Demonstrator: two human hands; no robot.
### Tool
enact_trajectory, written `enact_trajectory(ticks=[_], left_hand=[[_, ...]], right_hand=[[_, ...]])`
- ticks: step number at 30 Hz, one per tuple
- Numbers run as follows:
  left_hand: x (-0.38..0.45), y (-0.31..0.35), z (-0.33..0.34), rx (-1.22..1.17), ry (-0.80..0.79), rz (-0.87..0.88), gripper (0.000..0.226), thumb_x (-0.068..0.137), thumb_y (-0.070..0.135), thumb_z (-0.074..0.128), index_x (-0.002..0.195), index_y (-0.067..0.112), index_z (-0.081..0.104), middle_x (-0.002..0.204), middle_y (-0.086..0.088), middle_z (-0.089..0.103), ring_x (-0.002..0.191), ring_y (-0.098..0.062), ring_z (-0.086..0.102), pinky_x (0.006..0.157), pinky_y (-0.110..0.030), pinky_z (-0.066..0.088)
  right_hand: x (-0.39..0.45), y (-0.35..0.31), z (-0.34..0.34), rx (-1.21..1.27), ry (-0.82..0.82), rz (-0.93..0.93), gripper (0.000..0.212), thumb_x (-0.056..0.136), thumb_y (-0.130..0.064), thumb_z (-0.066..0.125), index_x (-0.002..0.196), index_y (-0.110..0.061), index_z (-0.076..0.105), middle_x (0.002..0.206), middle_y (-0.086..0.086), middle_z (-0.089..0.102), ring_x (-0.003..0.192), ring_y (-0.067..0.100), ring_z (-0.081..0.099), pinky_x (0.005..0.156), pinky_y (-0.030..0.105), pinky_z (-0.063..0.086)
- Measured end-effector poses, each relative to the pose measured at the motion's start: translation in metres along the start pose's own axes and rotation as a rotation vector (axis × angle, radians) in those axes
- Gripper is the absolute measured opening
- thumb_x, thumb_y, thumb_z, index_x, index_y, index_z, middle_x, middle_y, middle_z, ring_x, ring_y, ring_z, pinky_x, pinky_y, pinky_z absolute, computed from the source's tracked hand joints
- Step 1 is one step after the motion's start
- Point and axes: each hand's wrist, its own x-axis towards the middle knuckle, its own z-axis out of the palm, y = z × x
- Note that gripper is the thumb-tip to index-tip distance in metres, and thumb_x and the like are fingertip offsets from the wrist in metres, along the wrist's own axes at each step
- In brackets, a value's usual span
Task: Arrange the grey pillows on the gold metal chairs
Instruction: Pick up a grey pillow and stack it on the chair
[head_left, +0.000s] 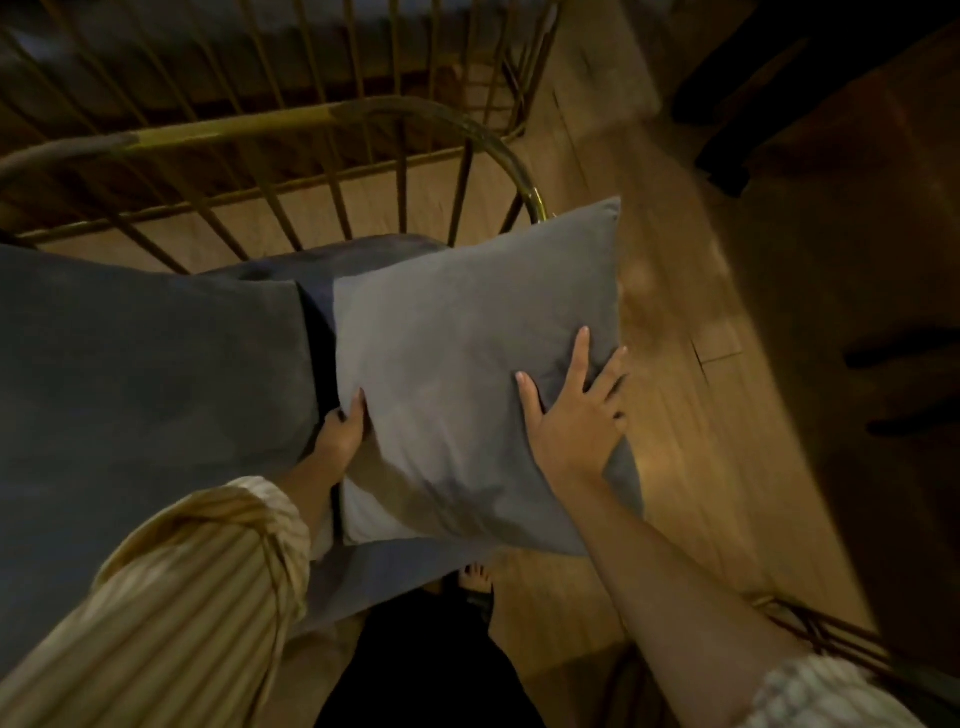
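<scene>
A light grey pillow (467, 364) lies tilted over the seat of a gold metal chair (322, 117), at its right side. My left hand (340, 428) grips the pillow's left edge, fingers tucked under it. My right hand (574, 410) presses on its right side with fingers spread and wrapped over the edge. A darker grey pillow (145, 374) rests on the seat to the left, touching the one I hold. A dark blue seat cushion (337, 260) shows beneath both.
The chair's curved gold backrest with thin bars stands behind the pillows. A wooden floor (675, 415) runs to the right. Dark furniture (857, 208) fills the upper right. Another wire frame (810, 629) sits at the lower right, and my foot (475, 577) is below the pillow.
</scene>
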Motion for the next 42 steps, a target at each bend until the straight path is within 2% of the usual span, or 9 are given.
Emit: enact_trajectory(ticks=[5,9,13,17,20,25,29,36,42], left_hand=[[0.040,-0.018,0.000,-0.204,-0.059,-0.109,0.124,0.057,0.100,0.041,0.153,0.023,0.038,0.153,-0.005,0.045,0.137,-0.031,0.046,0.119,-0.044,0.031],[0.019,-0.012,0.002,-0.347,-0.066,-0.104,0.114,0.066,0.097,0.035,0.151,0.021,0.043,0.144,-0.005,0.053,0.133,-0.031,0.049,0.118,-0.047,0.032],[-0.003,-0.023,-0.009,-0.402,0.029,-0.068,0.136,0.042,0.106,0.041,0.151,0.025,0.042,0.150,-0.008,0.050,0.134,-0.033,0.048,0.117,-0.049,0.033],[-0.055,-0.019,-0.027,-0.453,0.144,-0.025,0.131,0.049,0.100,0.050,0.147,0.014,0.047,0.143,-0.011,0.056,0.126,-0.033,0.055,0.112,-0.046,0.041],[-0.091,-0.013,-0.036,-0.454,0.282,0.027,0.104,0.073,0.084,0.053,0.143,0.006,0.050,0.141,-0.014,0.057,0.126,-0.035,0.055,0.110,-0.044,0.042],[-0.157,0.003,-0.060,-0.471,0.321,0.154,0.092,0.074,0.079,0.058,0.136,0.012,0.059,0.131,-0.005,0.062,0.119,-0.030,0.058,0.108,-0.047,0.044],[-0.199,0.008,-0.092,-0.439,0.340,0.266,0.083,0.084,0.072,0.055,0.142,0.013,0.052,0.136,-0.006,0.058,0.119,-0.029,0.056,0.105,-0.043,0.042],[-0.269,-0.004,-0.176,-0.448,0.567,0.365,0.100,0.078,0.079,0.055,0.151,0.012,0.040,0.152,-0.009,0.046,0.136,-0.034,0.047,0.114,-0.049,0.036],[-0.306,-0.040,-0.278,-0.501,0.757,0.387,0.085,0.083,0.070,0.059,0.137,0.005,0.054,0.135,-0.014,0.059,0.123,-0.034,0.055,0.100,-0.043,0.042]], right_hand=[[0.005,0.011,0.013,0.013,0.071,-0.037,0.093,0.087,-0.081,0.030,0.160,-0.032,0.004,0.165,0.025,0.016,0.141,0.048,0.037,0.098,0.056,0.044],[0.004,0.020,0.011,0.102,0.094,-0.045,0.099,0.085,-0.082,0.034,0.160,-0.019,0.015,0.153,0.024,0.041,0.127,0.044,0.052,0.099,0.053,0.044],[0.004,0.035,-0.005,0.356,0.047,-0.069,0.101,0.084,-0.075,0.050,0.158,-0.011,0.023,0.153,0.016,0.043,0.137,0.035,0.044,0.112,0.047,0.038],[0.011,0.044,-0.029,0.635,-0.072,-0.065,0.100,0.083,-0.064,0.067,0.157,-0.011,0.026,0.160,0.007,0.036,0.148,0.022,0.034,0.121,0.033,0.029],[0.019,0.050,-0.051,0.647,-0.109,-0.044,0.094,0.079,-0.055,0.078,0.151,-0.009,0.039,0.156,0.008,0.044,0.145,0.022,0.039,0.109,0.010,0.019],[0.009,0.048,-0.080,0.641,-0.175,-0.041,0.118,0.067,-0.088,0.060,0.155,-0.015,0.033,0.161,0.005,0.038,0.150,0.025,0.033,0.125,0.038,0.019],[0.003,0.024,-0.107,0.803,-0.301,-0.080,0.089,0.087,-0.050,0.072,0.156,-0.010,0.032,0.160,0.005,0.038,0.148,0.023,0.035,0.117,0.026,0.024],[-0.018,-0.062,-0.147,0.936,-0.520,-0.333,0.103,0.066,-0.067,0.079,0.151,-0.021,0.041,0.150,0.001,0.052,0.137,0.025,0.050,0.115,0.045,0.042],[-0.069,-0.171,-0.157,0.983,-0.613,-0.559,0.092,0.077,-0.047,0.081,0.154,-0.022,0.037,0.152,0.002,0.050,0.139,0.024,0.048,0.115,0.040,0.040]])
